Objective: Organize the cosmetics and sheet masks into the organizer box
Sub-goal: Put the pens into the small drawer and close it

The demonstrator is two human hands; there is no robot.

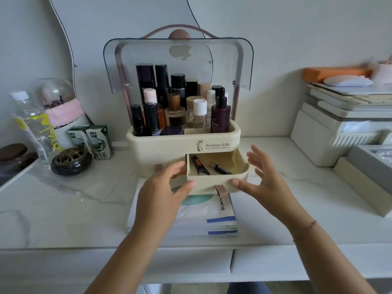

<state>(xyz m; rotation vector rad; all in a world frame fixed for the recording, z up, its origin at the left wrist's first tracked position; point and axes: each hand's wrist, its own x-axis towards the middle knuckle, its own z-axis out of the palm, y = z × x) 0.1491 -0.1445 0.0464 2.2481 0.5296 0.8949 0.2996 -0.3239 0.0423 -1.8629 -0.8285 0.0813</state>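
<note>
A cream organizer box stands mid-table with its clear lid raised. Several bottles fill its top tray. Its right drawer is pulled out and holds a black-and-red tube and a dark pen-like stick. My left hand rests at the drawer's left front corner, thumb on its face. My right hand has fingers spread, thumb touching the drawer's right front. A stack of sheet masks lies flat on the table under the drawer, in front of the box.
To the left are a water bottle, two milk cartons, a dark round incense burner and a glass dome. To the right, stacked white boxes and a grey tray. The table's front edge is near me.
</note>
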